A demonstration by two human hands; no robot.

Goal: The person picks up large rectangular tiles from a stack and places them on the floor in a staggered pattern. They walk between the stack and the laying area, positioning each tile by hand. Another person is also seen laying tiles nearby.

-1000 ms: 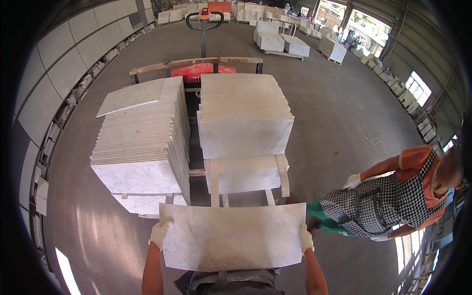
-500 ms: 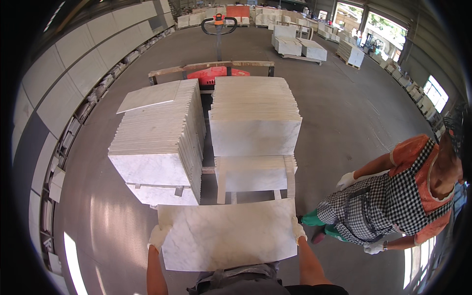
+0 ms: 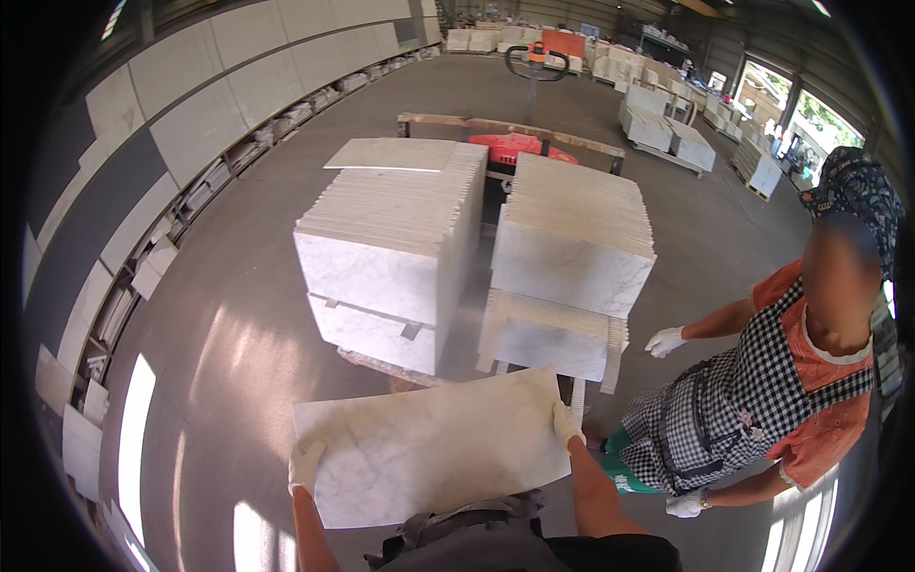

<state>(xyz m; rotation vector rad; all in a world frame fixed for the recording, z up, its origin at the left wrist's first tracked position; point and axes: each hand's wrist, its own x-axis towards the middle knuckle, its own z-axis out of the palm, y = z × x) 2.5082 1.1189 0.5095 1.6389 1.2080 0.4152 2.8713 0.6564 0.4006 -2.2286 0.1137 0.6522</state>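
A white, grey-veined marble slab (image 3: pixel 434 448) is held in front of me, its right end tilted farther away than its left. My left hand (image 3: pixel 306 465), in a white glove, is closed on the slab's left edge. On the right edge my gloved right hand (image 3: pixel 566 425) grips it, the fingers partly hidden beneath. Just beyond stand two stacks of upright marble slabs, the left stack (image 3: pixel 367 262) with one slab (image 3: pixel 391 153) lying flat on top. The right stack (image 3: pixel 572 257) rests above a lower row of slabs (image 3: pixel 548 334).
To my right stands a co-worker (image 3: pixel 753 381) in a checked apron and white gloves. A red pallet jack (image 3: pixel 519 145) with a wooden rail (image 3: pixel 515 128) is behind the stacks. Large panels (image 3: pixel 205 124) line the left wall. Pallets of stone blocks (image 3: pixel 667 133) sit far right.
My view has swung left, so the stacks sit farther right in the picture. The slab stays in both hands and is now more tilted, its right end raised. The co-worker's body appears more upright.
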